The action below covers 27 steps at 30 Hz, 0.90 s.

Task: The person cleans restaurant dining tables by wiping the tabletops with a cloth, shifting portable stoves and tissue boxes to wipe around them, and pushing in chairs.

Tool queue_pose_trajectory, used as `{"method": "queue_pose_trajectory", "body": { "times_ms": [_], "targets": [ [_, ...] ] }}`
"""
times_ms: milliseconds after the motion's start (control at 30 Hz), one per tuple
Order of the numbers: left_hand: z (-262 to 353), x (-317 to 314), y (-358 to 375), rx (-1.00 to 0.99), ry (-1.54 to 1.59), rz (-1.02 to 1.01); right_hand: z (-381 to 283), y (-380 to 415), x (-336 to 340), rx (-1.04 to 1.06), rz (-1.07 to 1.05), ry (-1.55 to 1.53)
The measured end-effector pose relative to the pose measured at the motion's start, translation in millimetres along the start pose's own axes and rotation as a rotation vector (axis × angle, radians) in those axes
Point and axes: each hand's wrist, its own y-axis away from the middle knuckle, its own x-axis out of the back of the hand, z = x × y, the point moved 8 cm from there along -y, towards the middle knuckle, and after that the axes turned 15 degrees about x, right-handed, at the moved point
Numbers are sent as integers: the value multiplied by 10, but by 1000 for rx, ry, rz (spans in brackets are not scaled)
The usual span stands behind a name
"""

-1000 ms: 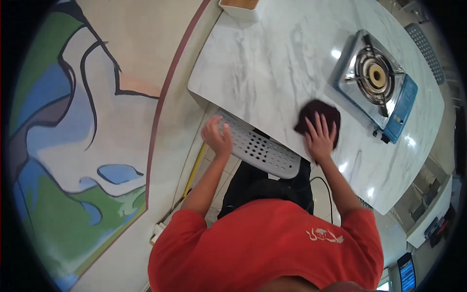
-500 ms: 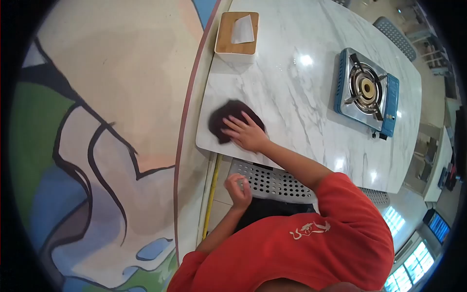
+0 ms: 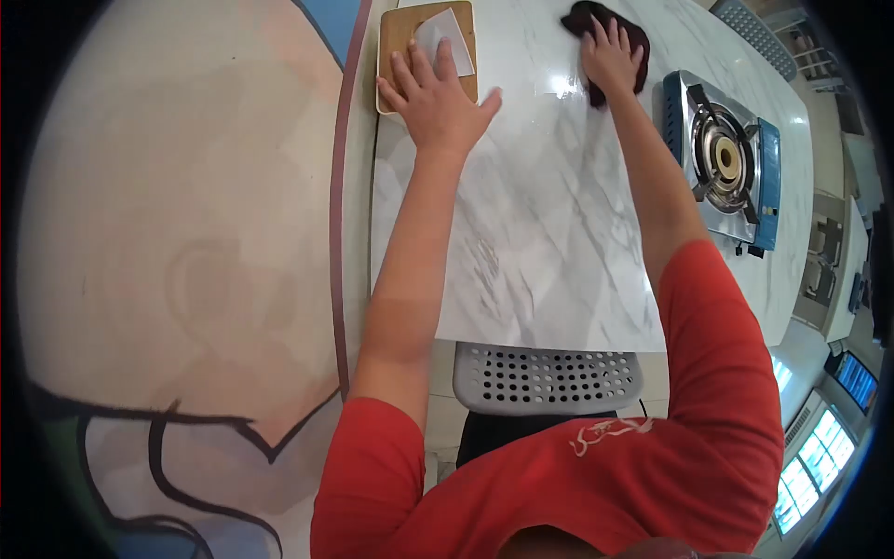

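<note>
White tissue in wood-topped box

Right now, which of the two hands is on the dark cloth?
The right hand, fingers spread on the dark cloth near the gas stove. The left hand is over the wooden-topped tissue box instead.

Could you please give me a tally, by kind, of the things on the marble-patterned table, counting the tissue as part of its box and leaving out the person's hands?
Dark cloth: 1
Tissue box: 1
Portable gas stove: 1
Total: 3
</note>
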Motion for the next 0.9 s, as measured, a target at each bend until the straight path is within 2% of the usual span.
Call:
{"method": "queue_pose_trajectory", "body": {
  "times_ms": [33, 67, 167, 267, 333, 400, 467, 500, 533, 633, 700, 800, 833, 867, 900],
  "targets": [
    [-12, -105, -53, 13, -157, -18, -76, -134, -114, 7, 4, 31],
    [-11, -125, -89, 9, -159, -25, -248, -197, -137, 13, 0, 60],
    [-167, -149, -115, 33, -223, -69, -1003, 112, 54, 257, -35, -93],
    [-220, -198, -304, -8, -196, -52, -1781, 1196, 773, 389, -117, -219],
    [-186, -257, -464, -78, -184, -42, -2239, 2144, 1311, 608, -381, -269],
    [-185, -329, -570, -96, -202, -60, -2313, 3102, 1662, 757, -453, -571],
    [-151, -342, -627, -145, -131, -32, -1981, 3391, 1693, 797, -578, -613],
    [-152, -341, -633, -150, -130, -36, -1814, 3373, 1594, 792, -616, -619],
    [-148, -333, -626, -148, -131, -46, -1621, 3093, 1470, 664, -813, -552],
    [-144, -286, -597, -152, -153, -52, -994, 1958, 1093, 407, -366, -293],
    [-147, -230, -489, -165, -177, -56, -588, 1115, 714, 147, -100, -184],
    [-214, -92, -330, -142, -152, -39, -296, 153, 77, -225, 23, 101],
    [-230, -49, -276, -129, -158, -44, -480, -12, 2, -224, 16, 178],
    [-229, -26, -223, -119, -160, -56, -815, -110, -8, -164, -98, 190],
    [-208, 3, -201, -137, -132, -54, -1232, -44, -43, 71, -42, 256]
  ]
}}
